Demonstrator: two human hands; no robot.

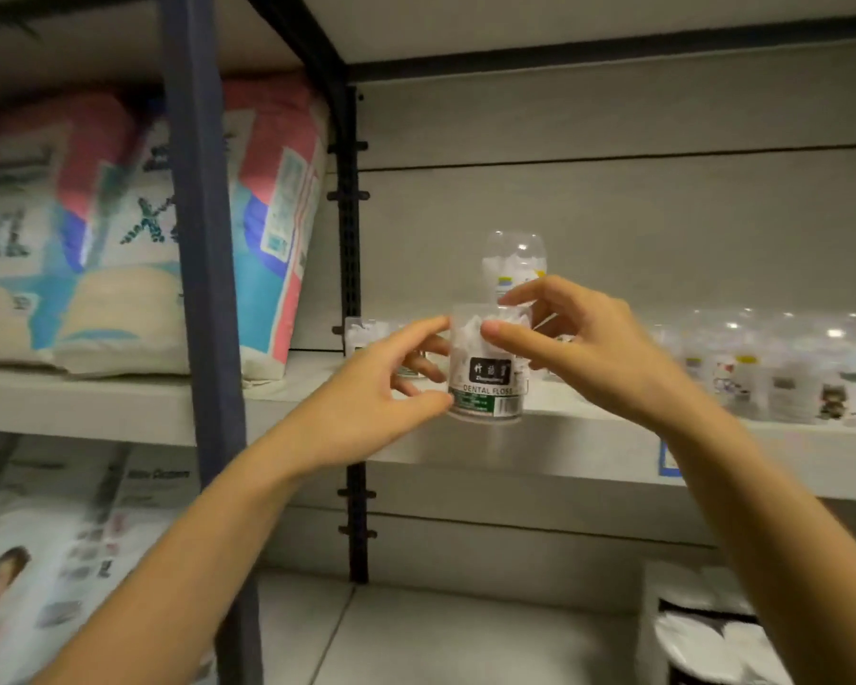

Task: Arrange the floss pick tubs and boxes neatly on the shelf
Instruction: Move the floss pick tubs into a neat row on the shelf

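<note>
At centre frame we hold a clear dental floss tub (488,368) upright, its long axis vertical, pinched between our left hand (391,388) on its left wall and our right hand (579,343) at its upper rim; both hands grasp it equally near. It sits just above the shelf (589,462) front, so we judge that setting it down calls for a short drop. White picks fill it, as they do the tub behind (515,269) and the tubs at right (772,373).

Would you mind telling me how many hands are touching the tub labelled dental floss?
2: the left hand grips the dental floss tub's left side, and the right hand pinches it near the top from the right.
</note>
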